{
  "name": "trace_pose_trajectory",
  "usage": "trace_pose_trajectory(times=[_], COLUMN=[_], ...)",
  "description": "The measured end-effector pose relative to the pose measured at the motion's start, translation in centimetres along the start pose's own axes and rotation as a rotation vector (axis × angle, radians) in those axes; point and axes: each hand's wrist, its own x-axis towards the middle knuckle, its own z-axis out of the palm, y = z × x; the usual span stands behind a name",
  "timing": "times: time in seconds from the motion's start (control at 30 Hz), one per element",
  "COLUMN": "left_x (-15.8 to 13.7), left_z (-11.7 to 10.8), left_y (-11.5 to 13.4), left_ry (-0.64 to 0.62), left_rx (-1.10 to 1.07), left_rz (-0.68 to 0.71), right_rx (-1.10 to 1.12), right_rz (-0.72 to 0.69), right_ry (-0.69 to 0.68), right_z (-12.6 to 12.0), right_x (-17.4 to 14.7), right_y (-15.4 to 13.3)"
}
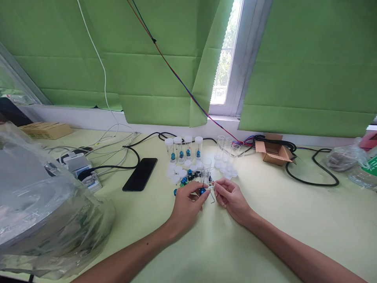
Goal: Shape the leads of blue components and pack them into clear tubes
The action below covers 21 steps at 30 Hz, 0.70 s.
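Between thumb and fingers of my left hand [188, 200] is a small blue metallic part [202, 191] with a thin dark rod standing up from it. My right hand [231, 197] pinches a thin silvery metal rod [211, 186], its tip close to the blue part. Just below, an L-shaped hex key [213, 199] lies on the table. Behind the hands stands an open clear tube [206, 164]. Loose blue and black parts [188, 177] lie beside it, partly hidden by my left hand. White caps [176, 179] are scattered to their left.
Several capped tubes [187, 147] with blue parts inside stand behind. Open clear tubes [227, 151] are to their right, near a small cardboard box [273, 152]. A black phone [140, 174], a power strip [88, 177] and a plastic-wrapped bulky object [53, 212] occupy the left.
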Motion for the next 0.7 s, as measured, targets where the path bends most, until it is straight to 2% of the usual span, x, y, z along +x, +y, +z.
trace_pose_trajectory(times=[0.27,0.7], left_x=[0.08,0.17], left_z=[0.01,0.05], left_y=[0.08,0.0], left_ry=[-0.004,-0.005], left_rx=[0.015,0.007], left_rz=[0.009,0.013], right_rx=[-0.002,-0.042], right_rz=[0.002,0.017], right_ry=[-0.042,-0.027], right_z=[-0.42,-0.23], right_x=[0.03,-0.03], right_y=[0.35,0.08])
